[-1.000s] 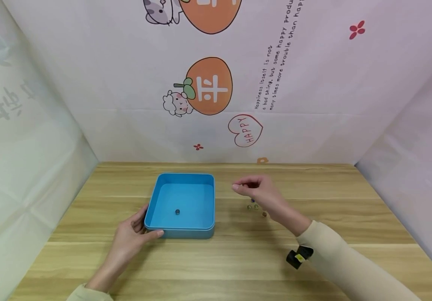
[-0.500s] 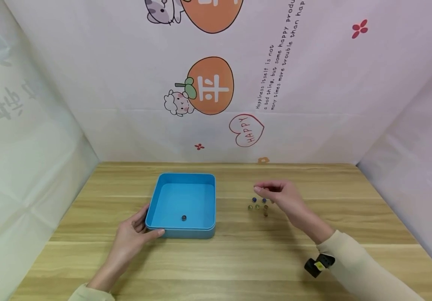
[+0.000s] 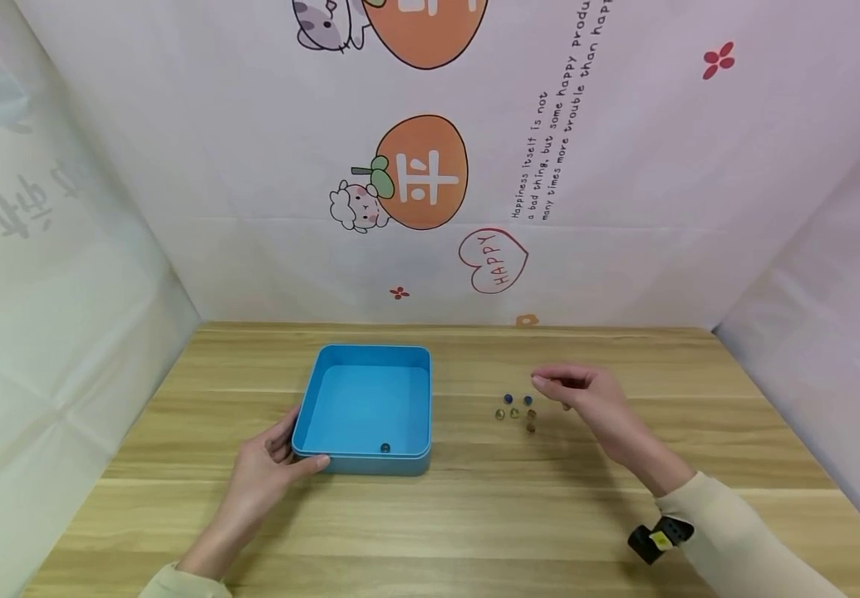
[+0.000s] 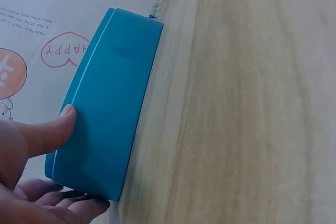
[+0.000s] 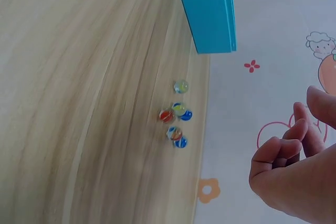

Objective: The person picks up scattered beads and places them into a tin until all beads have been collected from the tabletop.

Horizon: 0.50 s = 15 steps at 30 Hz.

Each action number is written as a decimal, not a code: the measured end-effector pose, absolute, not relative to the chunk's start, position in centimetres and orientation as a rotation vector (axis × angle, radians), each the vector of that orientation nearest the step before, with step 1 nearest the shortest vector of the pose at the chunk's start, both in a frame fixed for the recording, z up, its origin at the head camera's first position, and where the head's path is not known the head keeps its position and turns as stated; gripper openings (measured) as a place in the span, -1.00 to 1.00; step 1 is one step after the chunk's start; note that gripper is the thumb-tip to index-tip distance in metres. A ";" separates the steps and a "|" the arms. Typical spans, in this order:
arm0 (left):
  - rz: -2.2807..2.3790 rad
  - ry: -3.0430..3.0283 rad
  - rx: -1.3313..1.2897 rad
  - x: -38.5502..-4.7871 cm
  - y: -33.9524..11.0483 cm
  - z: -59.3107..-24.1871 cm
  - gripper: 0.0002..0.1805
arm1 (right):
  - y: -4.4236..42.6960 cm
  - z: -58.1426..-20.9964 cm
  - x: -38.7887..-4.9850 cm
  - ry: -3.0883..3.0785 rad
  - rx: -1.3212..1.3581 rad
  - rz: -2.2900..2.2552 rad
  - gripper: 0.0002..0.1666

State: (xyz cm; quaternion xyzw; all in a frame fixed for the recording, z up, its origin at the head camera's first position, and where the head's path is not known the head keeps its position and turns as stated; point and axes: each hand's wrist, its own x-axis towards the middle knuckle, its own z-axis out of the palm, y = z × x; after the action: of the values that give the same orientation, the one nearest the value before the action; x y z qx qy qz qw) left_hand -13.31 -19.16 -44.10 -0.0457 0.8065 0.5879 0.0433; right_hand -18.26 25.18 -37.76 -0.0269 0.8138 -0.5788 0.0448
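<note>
My left hand (image 3: 259, 482) grips the near left corner of a blue box (image 3: 370, 467), an open square tray-like container. Its thumb lies on the front wall, and the other fingers are at the left side, as the left wrist view (image 4: 39, 166) also shows. One dark marble (image 3: 385, 448) is inside the box near the front wall. Right of the box, several glass marbles (image 3: 514, 413) lie on the table in a loose cluster; blue, yellow-green and reddish swirls show in the right wrist view. Above and right of them hovers my right hand (image 3: 594, 403), fingers loosely curled, thumb apart, holding nothing.
The wooden table (image 3: 430, 540) meets a white printed backdrop (image 3: 280, 266) along its back edge. White sheets (image 3: 63, 332) also close off both sides. A small black device (image 3: 657, 540) is strapped at my right wrist.
My right hand has moved right, away from the box, uncovering more of the marbles. The marble in the box has rolled toward the front and right. The left hand has stayed on the box.
</note>
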 end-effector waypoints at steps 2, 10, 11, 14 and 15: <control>1.800 2.463 -0.138 -13.3 -19.1 -44.1 0.07 | 25.5 -37.8 -18.2 2.488 -0.068 -1.763 -0.48; 1.793 2.469 -0.155 -13.2 -18.9 -43.9 0.07 | 26.4 -38.2 -18.0 2.488 -0.046 -1.763 -0.45; 1.791 2.470 -0.156 -13.2 -18.9 -43.9 0.08 | 26.5 -38.3 -18.0 2.491 -0.039 -1.761 -0.44; 1.798 2.466 -0.149 -13.2 -19.0 -44.0 0.08 | 26.8 -38.6 -18.0 2.500 -0.021 -1.753 -0.43; 1.799 2.466 -0.147 -13.2 -19.0 -44.0 0.08 | 26.9 -38.7 -18.0 2.503 -0.014 -1.744 -0.42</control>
State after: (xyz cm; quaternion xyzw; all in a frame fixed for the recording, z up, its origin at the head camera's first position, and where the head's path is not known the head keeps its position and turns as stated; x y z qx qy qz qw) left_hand -13.18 -18.98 -43.96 -0.0482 0.8062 0.5881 0.0428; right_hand -18.01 26.92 -38.68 -0.0046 0.8196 -0.5711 0.0454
